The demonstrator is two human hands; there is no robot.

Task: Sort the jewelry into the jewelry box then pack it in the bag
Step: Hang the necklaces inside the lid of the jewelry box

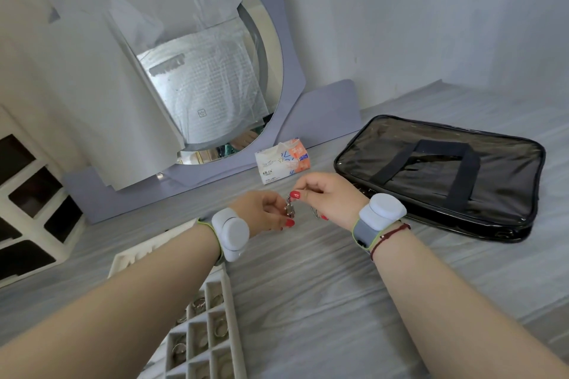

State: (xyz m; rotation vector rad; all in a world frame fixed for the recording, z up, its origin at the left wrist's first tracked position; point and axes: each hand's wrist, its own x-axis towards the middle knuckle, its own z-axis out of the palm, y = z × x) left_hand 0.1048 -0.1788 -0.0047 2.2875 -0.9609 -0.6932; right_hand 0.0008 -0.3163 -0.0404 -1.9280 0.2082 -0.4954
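One small silver trinket [289,208] hangs at the frame's centre, its top pinched between thumb and finger of the right hand [326,195], its lower end nipped by the curled fingers of the left hand [261,214]. Sorting seems under way. Next it needs lowering into a free cell of the jewelry box [231,312], lower centre, while the black bag [400,148] lies flat at right.

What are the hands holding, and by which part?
A small silver piece of jewelry. The right hand pinches its top end between thumb and forefinger; the left hand holds its lower part with fingertips. Its exact kind cannot be told.
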